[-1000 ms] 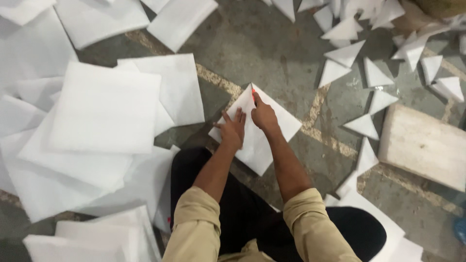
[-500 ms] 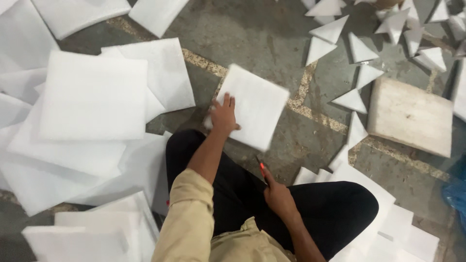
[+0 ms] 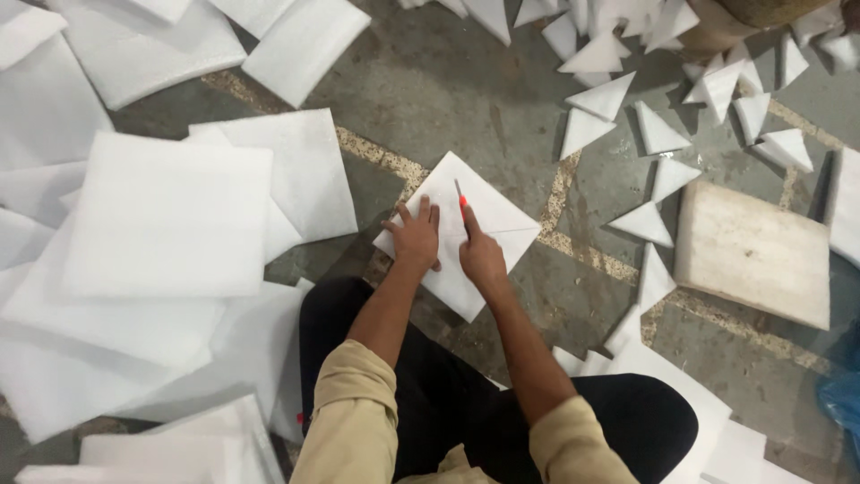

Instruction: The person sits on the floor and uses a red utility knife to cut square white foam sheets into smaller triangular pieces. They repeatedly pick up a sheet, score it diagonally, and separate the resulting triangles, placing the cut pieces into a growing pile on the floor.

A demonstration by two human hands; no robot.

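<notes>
Centrally, left hand [image 3: 417, 240] presses flat, fingers spread, on white foam square [image 3: 488, 211]; right hand [image 3: 481, 257] fingers grip orange-handled cutter [image 3: 460, 197] on it.

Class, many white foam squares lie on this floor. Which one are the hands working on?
The foam square turned like a diamond ahead of the knees: left hand presses it, right hand holds a red-handled cutter on it.

Workshop floor: scattered foam sheets [image 3: 170, 215]
</notes>
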